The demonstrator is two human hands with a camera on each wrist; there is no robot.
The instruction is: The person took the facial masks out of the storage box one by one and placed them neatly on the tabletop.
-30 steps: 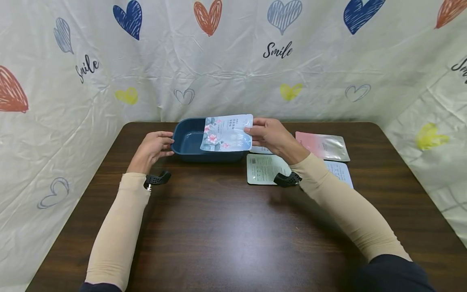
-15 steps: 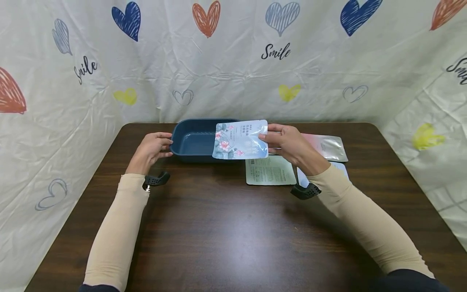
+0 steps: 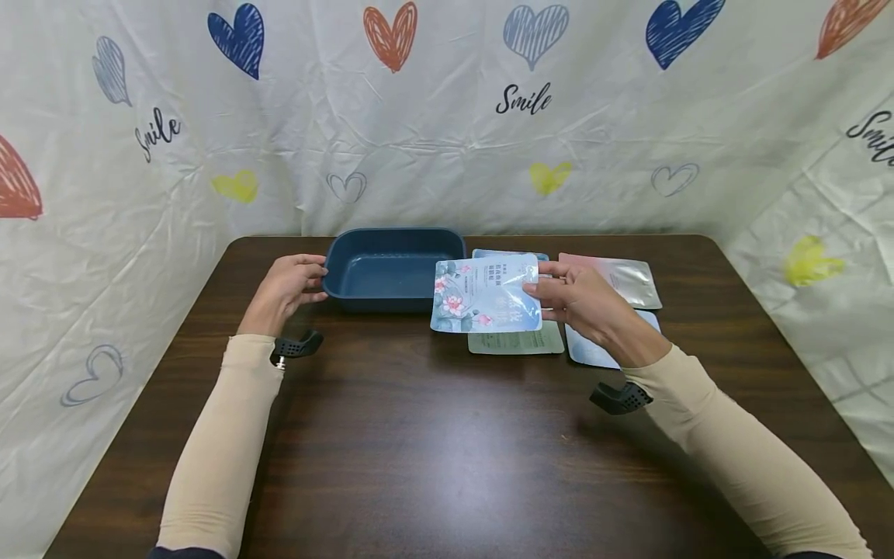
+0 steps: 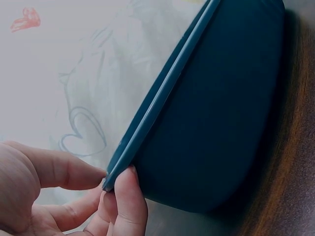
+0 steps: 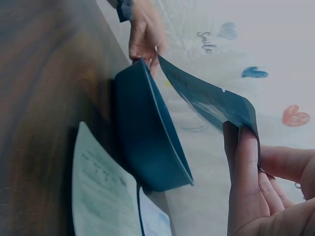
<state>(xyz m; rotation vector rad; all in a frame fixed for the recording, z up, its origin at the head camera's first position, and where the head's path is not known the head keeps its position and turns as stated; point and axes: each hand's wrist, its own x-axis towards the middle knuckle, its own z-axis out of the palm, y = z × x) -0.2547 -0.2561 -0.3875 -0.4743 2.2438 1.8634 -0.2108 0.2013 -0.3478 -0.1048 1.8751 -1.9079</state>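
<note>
A blue basin (image 3: 391,303), deep and rectangular with rounded corners, stands near the table's back edge. My left hand (image 3: 285,289) pinches its left rim between thumb and fingers, as the left wrist view shows up close. In my right hand (image 3: 583,299) is a light blue sachet (image 3: 482,299) with pink flowers printed on it, gripped by its right edge between thumb and fingers. The sachet is raised over the table at the basin's front right corner. It overlaps a pale green sachet (image 3: 517,342) lying below. In the right wrist view the held sachet (image 5: 206,93) shows edge-on.
Right of the basin lie more flat sachets: a blue one (image 3: 510,253) mostly covered, a pink and silver one (image 3: 632,281), and a pale blue one (image 3: 590,351) partly under my right hand. A white cloth (image 3: 433,116) with hearts hangs behind the dark wooden table (image 3: 391,435).
My right hand has carried the flowered sachet from over the basin toward the right and nearer to me, uncovering the basin's right side. The left hand stays at the basin's rim.
</note>
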